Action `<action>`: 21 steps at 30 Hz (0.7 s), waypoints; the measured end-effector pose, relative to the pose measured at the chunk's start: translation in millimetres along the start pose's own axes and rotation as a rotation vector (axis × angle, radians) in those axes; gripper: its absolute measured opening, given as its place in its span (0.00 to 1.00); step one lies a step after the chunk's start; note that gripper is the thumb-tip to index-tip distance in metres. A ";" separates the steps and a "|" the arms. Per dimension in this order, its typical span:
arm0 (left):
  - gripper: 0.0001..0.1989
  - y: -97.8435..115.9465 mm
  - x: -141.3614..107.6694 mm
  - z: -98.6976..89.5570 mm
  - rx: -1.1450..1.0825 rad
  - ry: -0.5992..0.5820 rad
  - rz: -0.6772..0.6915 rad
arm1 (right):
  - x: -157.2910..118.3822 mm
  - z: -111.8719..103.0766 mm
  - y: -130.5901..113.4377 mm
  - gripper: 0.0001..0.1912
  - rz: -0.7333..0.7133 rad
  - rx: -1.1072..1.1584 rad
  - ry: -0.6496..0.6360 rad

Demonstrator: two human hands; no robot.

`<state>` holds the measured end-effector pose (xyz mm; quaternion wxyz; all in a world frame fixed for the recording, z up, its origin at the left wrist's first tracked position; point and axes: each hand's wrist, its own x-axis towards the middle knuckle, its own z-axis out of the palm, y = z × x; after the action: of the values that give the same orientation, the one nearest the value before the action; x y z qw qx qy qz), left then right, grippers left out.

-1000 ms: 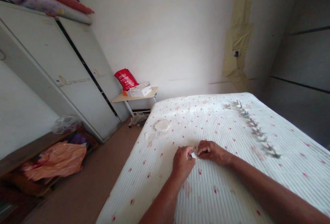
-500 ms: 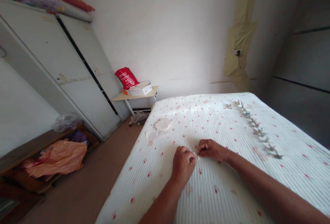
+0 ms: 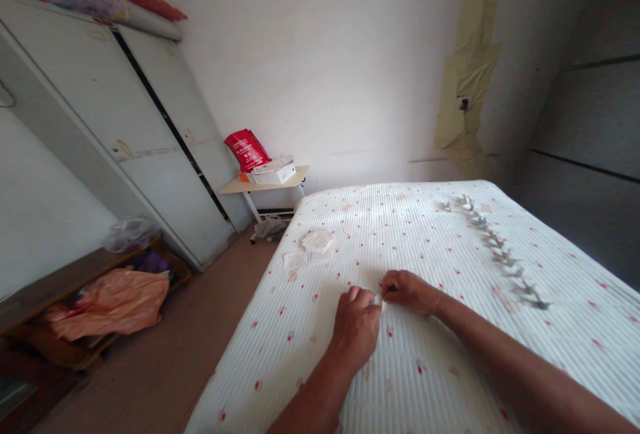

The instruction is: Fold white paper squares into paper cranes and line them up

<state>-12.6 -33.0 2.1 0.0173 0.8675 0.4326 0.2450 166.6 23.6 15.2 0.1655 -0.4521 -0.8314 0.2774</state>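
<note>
Over the middle of the bed, my left hand [image 3: 356,327] and my right hand [image 3: 406,291] meet, fingers closed in a pinch. A small whitish piece of paper [image 3: 379,301] shows between them; most of it is covered by the fingers. To the right, a row of small folded paper cranes [image 3: 506,259] runs along the white bedspread [image 3: 425,367] with red dots. Left of my hands lie several printed paper pieces [image 3: 316,242], some overlapping.
A small side table [image 3: 235,186] beyond the bed's left corner bears a red bag [image 3: 247,149] and a white box [image 3: 275,175]. A wardrobe [image 3: 150,161] stands at left. Near it, an orange plastic bag [image 3: 115,304] lies on a low wooden piece of furniture [image 3: 65,257].
My left hand has turned slightly, so its back faces up more and its thumb is less visible. My right hand stays nearly in place, still pinching.
</note>
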 end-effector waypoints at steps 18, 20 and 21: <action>0.06 0.3 -4.8 0.4 0.086 -0.068 0.075 | 0.3 10.4 -2.8 0.06 0.072 -0.246 0.022; 0.06 1.0 -5.0 -0.2 0.095 -0.066 0.063 | -0.9 12.8 -2.6 0.06 0.066 -0.292 0.028; 0.06 1.3 -4.9 -0.8 0.101 -0.066 0.057 | -1.6 13.8 -2.9 0.06 0.067 -0.315 0.031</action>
<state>-14.5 -37.8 1.1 -0.0192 0.8868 0.4187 0.1945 158.4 16.7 6.0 0.0962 -0.5042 -0.8464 0.1419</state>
